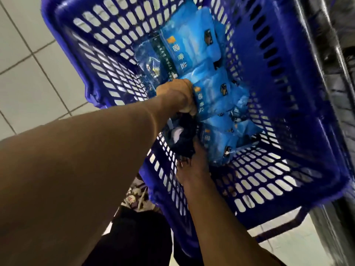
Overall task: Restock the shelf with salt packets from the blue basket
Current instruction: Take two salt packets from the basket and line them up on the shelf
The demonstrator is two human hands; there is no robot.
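Observation:
The blue basket [288, 116] sits on the floor below me and holds several light blue salt packets [192, 47]. My left hand [176, 96] reaches in from the left, its fingers curled round the edge of one salt packet [213, 96] in the middle of the pile. My right hand [192, 166] comes in over the near wall. Its fingers slip between a dark navy packet [182, 139] and the lowest light blue packet [219, 144]; the fingertips are hidden, so its grip is unclear.
A darker blue printed packet [151, 60] lies against the basket's left side. Pale floor tiles [28, 64] spread to the left. A dark shelf unit [342, 83] rises along the right edge. The basket's black handle [284, 227] hangs at the near right.

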